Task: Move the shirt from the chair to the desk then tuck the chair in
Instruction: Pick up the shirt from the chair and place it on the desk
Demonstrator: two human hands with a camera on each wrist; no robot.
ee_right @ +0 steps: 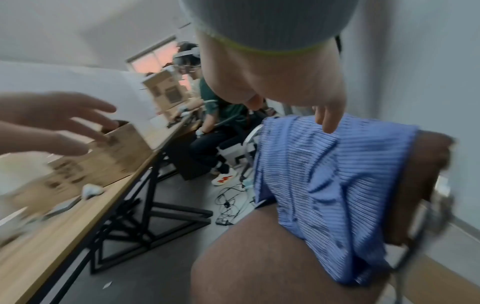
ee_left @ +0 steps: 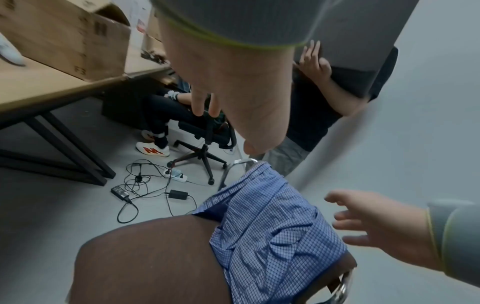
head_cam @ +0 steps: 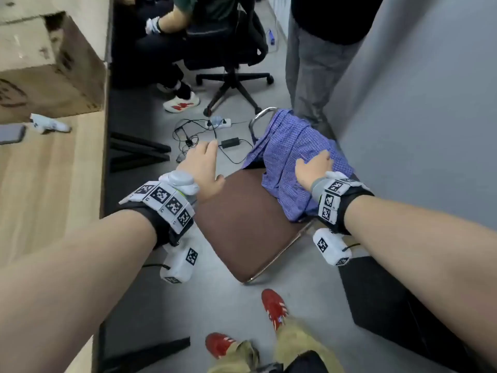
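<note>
A blue checked shirt (head_cam: 295, 146) hangs over the back and right side of a chair with a brown seat (head_cam: 242, 224) that stands out from the desk (head_cam: 40, 184). My right hand (head_cam: 314, 165) lies over the shirt with its fingers spread; I cannot tell if it touches the cloth. In the right wrist view its fingertips (ee_right: 330, 121) hang just above the shirt (ee_right: 324, 174). My left hand (head_cam: 201, 162) hovers open over the seat's far left corner and holds nothing. The left wrist view shows shirt (ee_left: 272, 226), seat (ee_left: 150, 257) and right hand (ee_left: 369, 222).
The wooden desk on the left carries a cardboard box (head_cam: 48, 63), a phone (head_cam: 12, 133) and a white object (head_cam: 49, 125). Cables and a power strip (head_cam: 217, 122) lie on the floor. A seated person's office chair (head_cam: 231, 63) and a standing person (head_cam: 317, 63) are beyond; a wall runs along the right.
</note>
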